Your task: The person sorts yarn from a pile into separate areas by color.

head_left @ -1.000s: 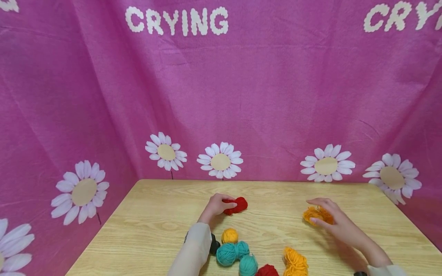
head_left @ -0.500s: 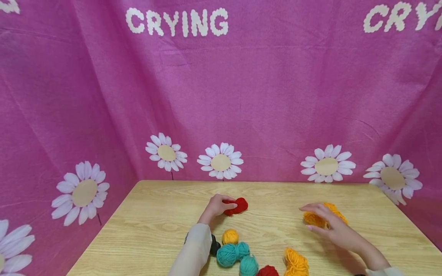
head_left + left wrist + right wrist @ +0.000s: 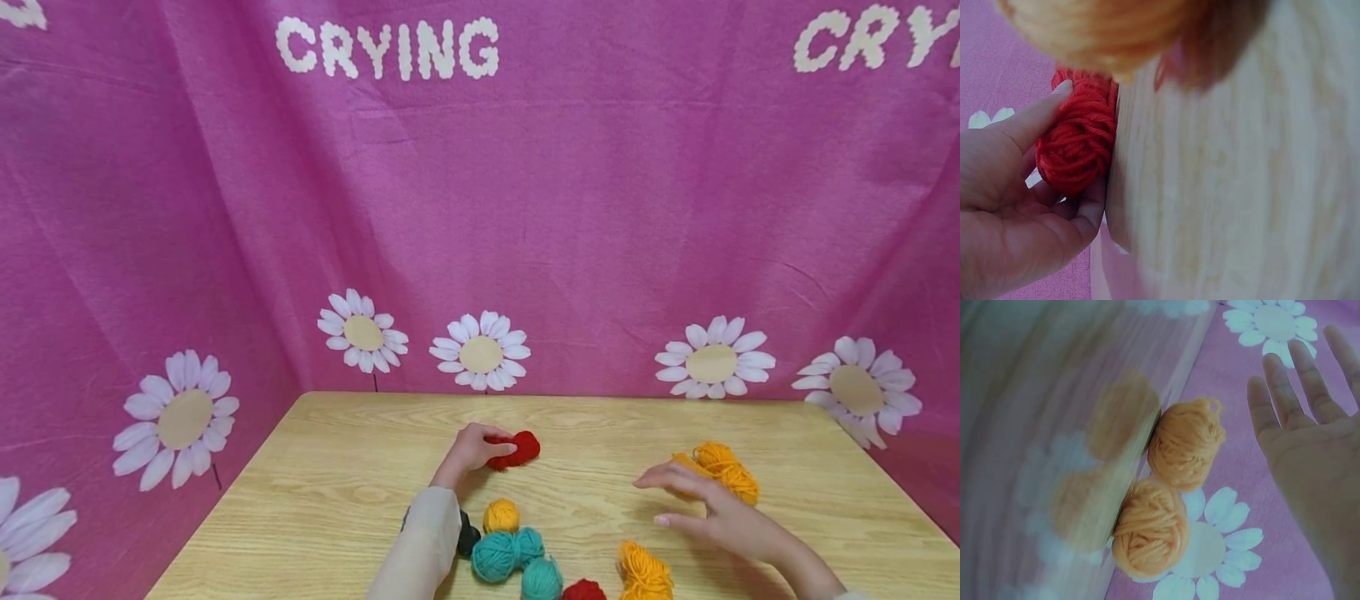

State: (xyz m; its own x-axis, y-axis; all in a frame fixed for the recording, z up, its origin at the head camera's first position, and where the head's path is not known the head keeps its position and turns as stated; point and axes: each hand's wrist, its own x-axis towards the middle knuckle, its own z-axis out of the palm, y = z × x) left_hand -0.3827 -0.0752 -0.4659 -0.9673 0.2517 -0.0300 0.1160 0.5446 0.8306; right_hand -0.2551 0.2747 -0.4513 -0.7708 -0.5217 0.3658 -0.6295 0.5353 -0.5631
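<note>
My left hand [image 3: 474, 450] holds a red ball of yarn [image 3: 527, 449] on the table; in the left wrist view its thumb [image 3: 1035, 115] lies along one side of the red yarn [image 3: 1082, 137] and the fingers curl round the other. On the right, two orange balls of yarn [image 3: 726, 472] sit side by side, one partly hidden behind my right hand [image 3: 720, 512]. That hand hovers in front of them. Seen from the right wrist, the fingers are straight and hold nothing, apart from the two orange balls [image 3: 1150, 528].
Nearer me on the wooden table [image 3: 360, 467] lie a small orange ball [image 3: 501, 516], teal yarn [image 3: 498, 557], another teal ball [image 3: 542, 578], a second red ball [image 3: 583, 591] and an orange skein [image 3: 645, 573]. A pink daisy cloth [image 3: 585, 208] hangs behind.
My right hand has let go of the orange yarn and drawn back left and toward me, uncovering two orange balls. The left hand stays on the red yarn.
</note>
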